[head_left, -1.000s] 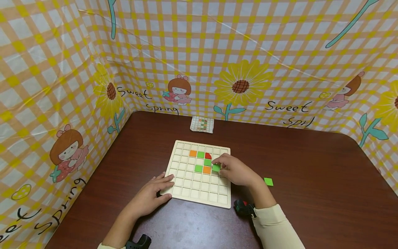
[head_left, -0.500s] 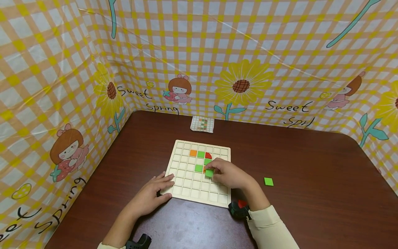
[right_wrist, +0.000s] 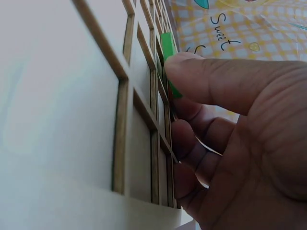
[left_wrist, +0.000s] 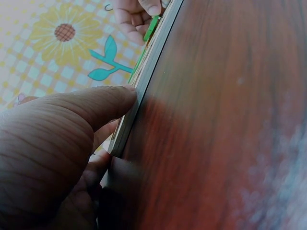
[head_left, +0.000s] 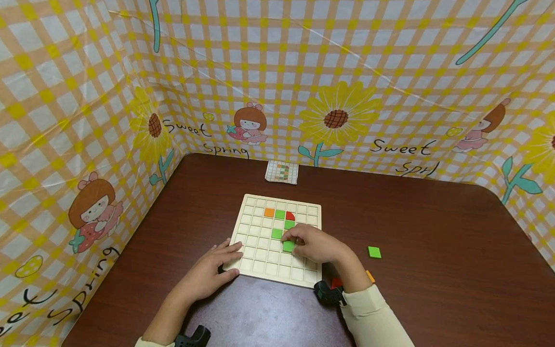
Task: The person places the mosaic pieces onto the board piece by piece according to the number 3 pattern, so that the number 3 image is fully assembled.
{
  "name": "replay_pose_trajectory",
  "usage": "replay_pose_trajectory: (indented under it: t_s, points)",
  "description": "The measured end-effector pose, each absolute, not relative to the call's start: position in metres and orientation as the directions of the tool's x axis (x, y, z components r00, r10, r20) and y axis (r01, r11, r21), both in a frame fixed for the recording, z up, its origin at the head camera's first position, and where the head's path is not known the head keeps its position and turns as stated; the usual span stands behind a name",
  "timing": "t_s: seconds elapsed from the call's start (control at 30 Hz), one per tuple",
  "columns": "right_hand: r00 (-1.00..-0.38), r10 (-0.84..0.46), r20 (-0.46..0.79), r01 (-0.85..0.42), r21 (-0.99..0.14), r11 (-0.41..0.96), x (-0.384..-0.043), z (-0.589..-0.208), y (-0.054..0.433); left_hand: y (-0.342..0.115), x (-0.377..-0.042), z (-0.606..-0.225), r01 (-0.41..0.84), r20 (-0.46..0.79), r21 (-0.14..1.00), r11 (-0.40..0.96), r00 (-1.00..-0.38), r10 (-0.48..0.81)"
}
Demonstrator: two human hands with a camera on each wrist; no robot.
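A pale wooden grid board (head_left: 260, 267) lies on the dark table. My right hand (head_left: 318, 245) is over its right half, pinching a green square tile (head_left: 288, 246) between thumb and fingers. In the right wrist view that tile (right_wrist: 168, 45) stands tilted close over the grid, the thumb against its face. Green tiles (head_left: 277, 233) sit in cells beside and behind the hand, with an orange tile (head_left: 269, 212) and a red quarter-round tile (head_left: 290, 216) farther back. My left hand (head_left: 212, 270) rests at the board's front left corner, fingers extended onto the edge, thumb at the front rim (left_wrist: 125, 124).
To the right lies a loose green tile (head_left: 374, 252). Red (head_left: 336, 282) and orange (head_left: 370, 276) pieces show partly behind the right wrist. A small printed pattern card (head_left: 282, 172) lies behind the board, near the checked cloth wall (head_left: 277, 130).
My right hand has moved left and toward the front across the board with the green tile, now covering the nearby orange tile. The left hand keeps its place.
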State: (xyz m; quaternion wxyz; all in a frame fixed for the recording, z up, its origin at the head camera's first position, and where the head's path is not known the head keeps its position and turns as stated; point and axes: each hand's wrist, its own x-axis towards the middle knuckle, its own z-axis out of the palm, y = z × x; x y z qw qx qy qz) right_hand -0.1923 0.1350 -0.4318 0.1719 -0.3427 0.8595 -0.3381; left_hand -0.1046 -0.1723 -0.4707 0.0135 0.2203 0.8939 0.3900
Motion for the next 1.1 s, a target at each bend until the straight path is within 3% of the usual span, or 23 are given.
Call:
replay_pose_trajectory:
  t_s: [0.73,1.1]
  points:
    - [-0.737,-0.675,-0.036,-0.472,-0.687,0.552,-0.189,-0.433,0.135,-0.172,-0.104,-0.469,0.387,0.152,0.703,0.596,-0.901,0.406]
    - [-0.830,-0.558,-0.007,-0.377,-0.729,0.571,-0.182,-0.430,0.164,-0.174,-0.105,-0.471,0.378,0.139,0.704,0.601,-0.903,0.406]
